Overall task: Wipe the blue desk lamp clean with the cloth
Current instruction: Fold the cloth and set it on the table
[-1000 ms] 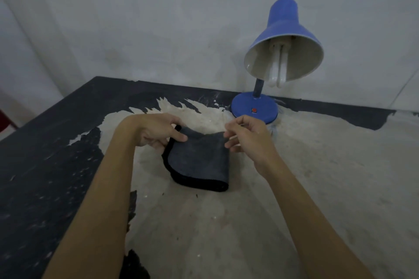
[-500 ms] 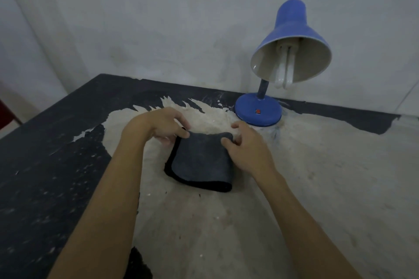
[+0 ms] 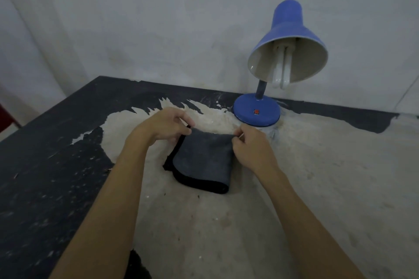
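A blue desk lamp [image 3: 286,29] stands at the back of the table, its round base [image 3: 256,112] against the wall and its shade tilted toward me with a white bulb inside. A folded dark grey cloth [image 3: 204,161] with a black edge lies on the table in front of the base. My left hand [image 3: 163,125] pinches the cloth's far left corner. My right hand [image 3: 251,148] pinches its far right corner. The far edge is raised slightly off the table.
The table [image 3: 294,188] has worn, peeling black paint on the left and bare pale surface in the middle and right. A grey wall [image 3: 158,18] rises right behind it. A red object [image 3: 5,115] shows past the left edge.
Both hands have closed on the cloth's far corners and lifted that edge a little. The view has shifted slightly; the lamp has stayed where it was.
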Available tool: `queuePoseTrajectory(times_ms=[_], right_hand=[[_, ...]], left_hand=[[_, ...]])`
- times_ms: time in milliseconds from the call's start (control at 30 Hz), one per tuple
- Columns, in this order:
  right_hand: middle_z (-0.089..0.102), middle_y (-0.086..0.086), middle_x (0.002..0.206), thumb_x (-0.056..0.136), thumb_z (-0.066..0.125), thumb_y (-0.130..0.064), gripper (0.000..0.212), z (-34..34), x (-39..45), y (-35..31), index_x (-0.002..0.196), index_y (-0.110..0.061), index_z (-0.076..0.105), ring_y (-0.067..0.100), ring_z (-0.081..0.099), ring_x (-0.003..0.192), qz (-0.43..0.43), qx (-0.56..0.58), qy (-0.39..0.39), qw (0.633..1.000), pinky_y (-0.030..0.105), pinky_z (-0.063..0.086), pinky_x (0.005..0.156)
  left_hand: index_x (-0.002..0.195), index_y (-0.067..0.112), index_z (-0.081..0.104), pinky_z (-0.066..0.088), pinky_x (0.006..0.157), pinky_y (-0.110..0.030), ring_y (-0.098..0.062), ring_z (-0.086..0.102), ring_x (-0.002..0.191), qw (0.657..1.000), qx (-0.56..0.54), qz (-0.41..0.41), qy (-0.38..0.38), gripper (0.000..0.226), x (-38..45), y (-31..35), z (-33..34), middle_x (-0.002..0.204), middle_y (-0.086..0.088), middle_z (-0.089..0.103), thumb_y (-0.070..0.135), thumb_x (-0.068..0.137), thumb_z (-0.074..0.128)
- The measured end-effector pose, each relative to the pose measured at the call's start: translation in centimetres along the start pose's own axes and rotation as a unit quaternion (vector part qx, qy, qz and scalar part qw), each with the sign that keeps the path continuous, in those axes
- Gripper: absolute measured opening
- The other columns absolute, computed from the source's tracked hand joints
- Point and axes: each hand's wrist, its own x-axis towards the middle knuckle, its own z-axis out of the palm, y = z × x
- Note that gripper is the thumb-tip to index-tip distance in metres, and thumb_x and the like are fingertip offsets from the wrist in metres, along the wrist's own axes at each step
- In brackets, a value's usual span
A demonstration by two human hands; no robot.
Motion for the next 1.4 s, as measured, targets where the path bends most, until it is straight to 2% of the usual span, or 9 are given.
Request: queuePoseTrajectory(times_ms=[200,367,567,667,867,1000,1100,1267,1400], right_hand=[[0.061,0.002,0.092,0.098,0.053,-0.023,0.008,0.3,0.2,0.0,0.098,-0.017,0.059,0.015,0.057,0.083,0.010,-0.038,0.017,0.999,0.025,0.041,0.069],[0.062,0.000,0.091,0.091,0.062,-0.054,0.036,0.3,0.2,-0.2,0.100,-0.019,0.058,0.014,0.058,0.079,0.044,-0.086,-0.014,0.995,0.027,0.042,0.068],[0.058,-0.005,0.092,0.092,0.068,-0.026,0.015,-0.8,0.1,-1.1,0.099,-0.019,0.057,0.007,0.055,0.082,0.015,0.085,-0.067,0.994,0.021,0.041,0.066],[0.070,0.011,0.100,0.090,0.071,-0.012,0.010,-2.4,-0.1,-1.9,0.096,-0.013,0.065,0.026,0.067,0.094,-0.019,0.218,-0.095,0.971,0.037,0.058,0.076],[0.073,0.026,0.100,0.085,0.074,-0.002,0.016,-6.8,-0.6,-1.6,0.101,-0.001,0.071,0.031,0.074,0.088,-0.054,0.317,-0.101,0.942,0.036,0.062,0.074],[0.070,0.030,0.099,0.087,0.073,-0.008,0.018,-9.4,-1.0,-0.5,0.104,-0.003,0.068,0.026,0.070,0.087,-0.058,0.358,-0.120,0.924,0.038,0.058,0.078],[0.074,0.018,0.102,0.087,0.075,-0.013,0.026,-10.9,-1.1,1.0,0.109,-0.003,0.065,0.027,0.072,0.095,-0.048,0.312,-0.152,0.936,0.040,0.058,0.083],[0.074,0.004,0.116,0.098,0.062,-0.028,0.027,-13.5,-1.7,3.8,0.119,-0.012,0.069,0.023,0.069,0.109,-0.046,0.215,-0.187,0.957,0.045,0.053,0.099],[0.075,0.015,0.103,0.102,0.055,-0.033,0.034,-15.5,-2.1,4.8,0.102,-0.002,0.067,0.031,0.072,0.094,-0.021,0.254,-0.126,0.959,0.036,0.056,0.083]], left_hand=[[0.104,0.017,0.069,0.056,0.061,-0.023,-0.020,0.069,0.084,0.998,0.025,-0.042,-0.038,0.021,0.0,-0.3,-0.2,0.102,-0.012,0.069,0.011,0.086,0.076],[0.110,0.018,0.067,0.056,0.066,-0.027,-0.018,0.063,0.076,0.997,0.053,-0.041,-0.032,0.023,0.2,-0.4,-0.1,0.103,-0.013,0.070,0.020,0.088,0.074],[0.113,0.027,0.067,0.049,0.094,-0.029,-0.014,0.060,0.109,0.992,0.085,0.088,-0.001,0.040,0.1,1.1,0.9,0.116,0.003,0.062,0.018,0.078,0.083],[0.121,0.023,0.066,0.047,0.094,-0.018,-0.006,0.060,0.115,0.983,0.015,0.168,-0.069,0.050,-0.8,3.4,1.8,0.122,0.005,0.067,0.004,0.077,0.081],[0.112,0.021,0.072,0.053,0.094,-0.050,-0.030,0.070,0.096,0.969,-0.011,0.234,-0.078,0.032,-1.5,6.5,3.2,0.099,-0.014,0.075,0.011,0.082,0.079],[0.101,0.020,0.076,0.056,0.083,-0.045,-0.020,0.072,0.086,0.960,-0.021,0.273,-0.053,0.015,-2.3,8.4,4.1,0.091,-0.003,0.076,0.025,0.087,0.077],[0.092,0.018,0.076,0.054,0.077,-0.055,-0.035,0.069,0.081,0.951,-0.045,0.305,-0.005,0.013,-2.7,9.5,5.4,0.085,-0.010,0.075,0.030,0.090,0.073],[0.089,0.025,0.072,0.055,0.078,-0.059,-0.039,0.067,0.084,0.939,-0.105,0.326,0.033,0.016,-2.2,11.4,8.7,0.087,-0.012,0.071,0.041,0.090,0.069],[0.093,0.019,0.069,0.057,0.084,-0.051,-0.025,0.071,0.087,0.941,-0.172,0.288,0.049,0.016,-1.3,13.1,11.6,0.091,-0.009,0.073,0.033,0.096,0.065]])
